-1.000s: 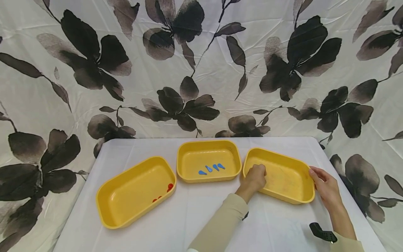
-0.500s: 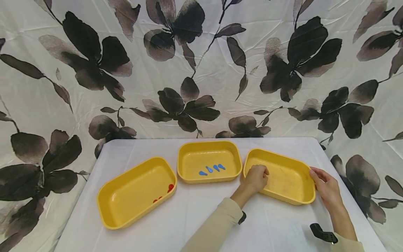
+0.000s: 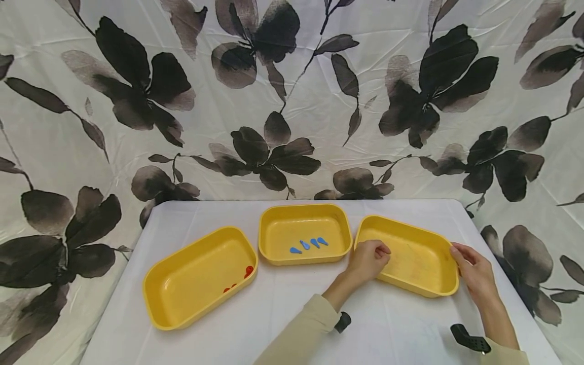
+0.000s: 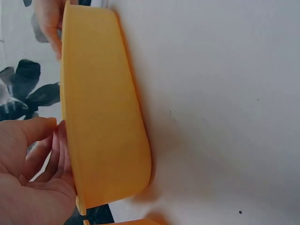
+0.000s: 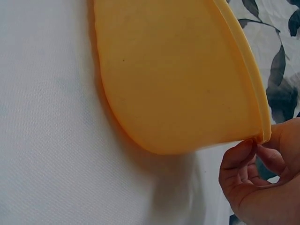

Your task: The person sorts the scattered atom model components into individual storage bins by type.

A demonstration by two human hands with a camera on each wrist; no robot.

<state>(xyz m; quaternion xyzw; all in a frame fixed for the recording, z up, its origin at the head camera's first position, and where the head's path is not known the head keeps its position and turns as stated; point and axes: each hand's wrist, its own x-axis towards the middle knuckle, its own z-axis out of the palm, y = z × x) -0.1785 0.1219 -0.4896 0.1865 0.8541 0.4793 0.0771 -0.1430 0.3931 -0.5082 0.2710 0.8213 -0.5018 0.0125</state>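
The right-hand yellow bin [image 3: 415, 253] stands angled on the table. My left hand [image 3: 367, 261] is over its left end, fingers curled in and thumb tip close to the fingertips. In the left wrist view these fingers [image 4: 61, 145] dip behind the bin's rim, and I cannot tell whether something small sits between them. At the bin's right end my right hand [image 3: 476, 271] pinches the rim, thumb and finger meeting at the corner in the right wrist view. Most of this bin's floor shows; its near left corner is hidden by my left hand.
A middle yellow bin [image 3: 274, 261] holds several blue teardrop-shaped pieces [image 3: 315, 243]. The left yellow bin [image 3: 182, 284] has small red round pieces [image 3: 248, 270] along its near right side. A white cloth covers the table [image 3: 274, 314]; a floral curtain [image 3: 292, 101] hangs behind.
My left hand has lifted slightly and turned, so its curled fingers show more, and its forearm has shifted left. The right hand stays at the bin's rim.
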